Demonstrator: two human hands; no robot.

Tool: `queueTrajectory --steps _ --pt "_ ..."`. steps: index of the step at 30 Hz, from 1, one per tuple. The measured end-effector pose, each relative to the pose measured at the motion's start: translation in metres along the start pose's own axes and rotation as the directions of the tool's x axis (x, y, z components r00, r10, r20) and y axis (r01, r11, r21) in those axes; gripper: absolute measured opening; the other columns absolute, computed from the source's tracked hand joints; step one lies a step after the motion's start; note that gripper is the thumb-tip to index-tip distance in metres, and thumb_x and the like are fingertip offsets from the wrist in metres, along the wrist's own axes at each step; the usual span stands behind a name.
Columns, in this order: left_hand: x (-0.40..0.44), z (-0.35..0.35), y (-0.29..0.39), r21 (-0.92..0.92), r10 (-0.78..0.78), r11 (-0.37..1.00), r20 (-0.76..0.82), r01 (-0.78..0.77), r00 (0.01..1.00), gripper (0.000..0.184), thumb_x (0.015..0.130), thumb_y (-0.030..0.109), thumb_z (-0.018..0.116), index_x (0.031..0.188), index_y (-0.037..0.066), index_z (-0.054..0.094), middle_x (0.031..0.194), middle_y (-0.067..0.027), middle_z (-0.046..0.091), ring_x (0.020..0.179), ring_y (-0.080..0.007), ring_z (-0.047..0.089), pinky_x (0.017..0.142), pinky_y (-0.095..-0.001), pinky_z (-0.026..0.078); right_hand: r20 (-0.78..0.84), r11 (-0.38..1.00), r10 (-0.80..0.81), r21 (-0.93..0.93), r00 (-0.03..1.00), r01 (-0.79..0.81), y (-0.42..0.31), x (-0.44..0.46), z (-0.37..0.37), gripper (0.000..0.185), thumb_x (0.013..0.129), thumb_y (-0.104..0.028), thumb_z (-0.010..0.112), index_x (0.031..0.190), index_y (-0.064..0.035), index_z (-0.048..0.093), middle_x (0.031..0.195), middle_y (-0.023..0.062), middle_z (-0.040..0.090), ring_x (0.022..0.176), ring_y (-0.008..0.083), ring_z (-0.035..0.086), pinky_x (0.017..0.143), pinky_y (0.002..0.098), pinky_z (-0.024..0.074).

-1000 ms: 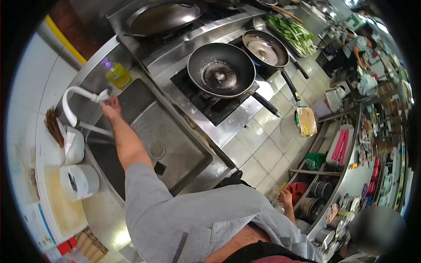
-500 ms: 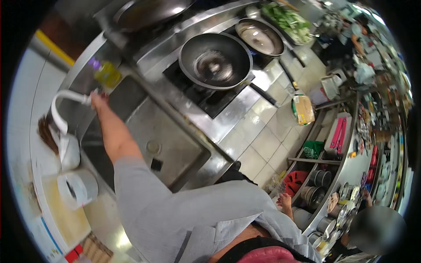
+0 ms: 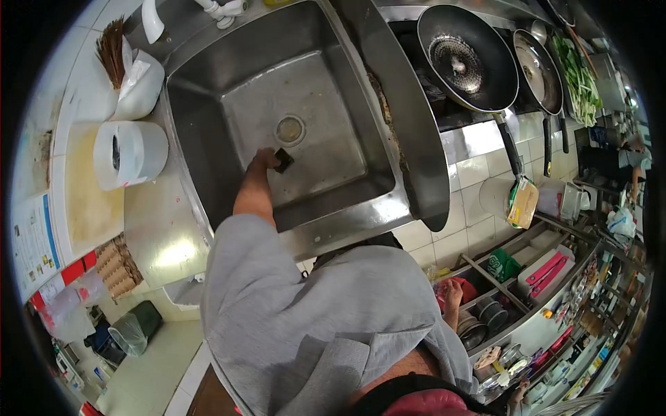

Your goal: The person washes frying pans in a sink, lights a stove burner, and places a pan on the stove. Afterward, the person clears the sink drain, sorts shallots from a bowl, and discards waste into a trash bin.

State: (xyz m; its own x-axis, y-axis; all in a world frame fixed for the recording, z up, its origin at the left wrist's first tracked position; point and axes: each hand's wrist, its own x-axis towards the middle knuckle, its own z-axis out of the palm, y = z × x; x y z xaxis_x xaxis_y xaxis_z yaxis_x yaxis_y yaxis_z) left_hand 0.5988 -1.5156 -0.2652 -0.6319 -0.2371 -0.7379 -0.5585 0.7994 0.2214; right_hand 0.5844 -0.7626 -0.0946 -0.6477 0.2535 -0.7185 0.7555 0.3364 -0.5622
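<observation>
Deep in the steel sink (image 3: pixel 326 173), my left hand (image 3: pixel 262 161) has its fingers closed at the left edge of a small dark square pad (image 3: pixel 283 161). The pad lies on the basin floor just below the round drain (image 3: pixel 290 130). My right hand (image 3: pixel 452 295) hangs at my right side, fingers loosely apart and holding nothing visible, near a red item (image 3: pixel 466 288) by the shelf. The white faucet spout (image 3: pixel 152 22) and its handle (image 3: pixel 225 10) are at the sink's back edge; no water stream shows.
A black wok (image 3: pixel 468 59) and a second pan (image 3: pixel 538 73) sit on the stove right of the sink. Left of it stand a white tub (image 3: pixel 132 154) and a brush (image 3: pixel 111 52). Low shelves (image 3: pixel 503 288) run along my right; a person (image 3: pixel 631 158) is at the far right.
My left hand has left the faucet and is down in the sink at the dark pad. The water stream seen earlier is gone. The view has shifted, with the sink now central.
</observation>
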Motion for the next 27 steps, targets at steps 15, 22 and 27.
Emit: queueTrajectory --steps 15,22,27 --pt "-0.029 -0.007 0.11 -0.301 -0.659 0.706 0.052 0.641 0.751 0.047 0.08 0.026 0.053 0.124 0.015 0.038 0.121 -0.0123 0.044 0.113 -0.0283 0.042 0.09 -0.0404 0.035 -0.074 0.988 -0.004 -0.156 0.997 -0.008 0.002 -0.048 -0.008 0.022 0.083 -0.025 0.055 0.091 -0.0046 0.054 0.063 0.0024 0.054 0.045 0.011 0.051 0.034 0.0228 0.0396" --pt "-0.045 -0.084 0.096 -0.286 -0.173 0.953 -0.227 0.104 0.958 0.035 0.071 0.019 0.06 0.101 0.002 0.057 0.098 -0.0179 0.058 0.095 -0.0289 0.056 0.08 -0.036 0.044 0.08 0.977 -0.122 -0.166 0.989 0.134 0.008 -0.017 0.002 0.025 0.082 -0.022 0.055 0.096 -0.002 0.052 0.064 0.0053 0.055 0.046 0.0137 0.053 0.034 0.0262 0.0431" --pt "-0.172 -0.185 0.094 -0.591 -0.376 0.715 -0.775 -0.372 0.508 0.029 0.068 0.012 0.067 0.092 0.001 0.056 0.087 -0.0147 0.06 0.082 -0.0268 0.058 0.073 -0.0349 0.045 0.12 0.967 -0.133 -0.2 0.984 0.155 -0.025 0.016 0.025 0.027 0.081 -0.022 0.055 0.098 -0.0015 0.052 0.067 0.0073 0.055 0.047 0.0158 0.054 0.036 0.0266 0.0426"
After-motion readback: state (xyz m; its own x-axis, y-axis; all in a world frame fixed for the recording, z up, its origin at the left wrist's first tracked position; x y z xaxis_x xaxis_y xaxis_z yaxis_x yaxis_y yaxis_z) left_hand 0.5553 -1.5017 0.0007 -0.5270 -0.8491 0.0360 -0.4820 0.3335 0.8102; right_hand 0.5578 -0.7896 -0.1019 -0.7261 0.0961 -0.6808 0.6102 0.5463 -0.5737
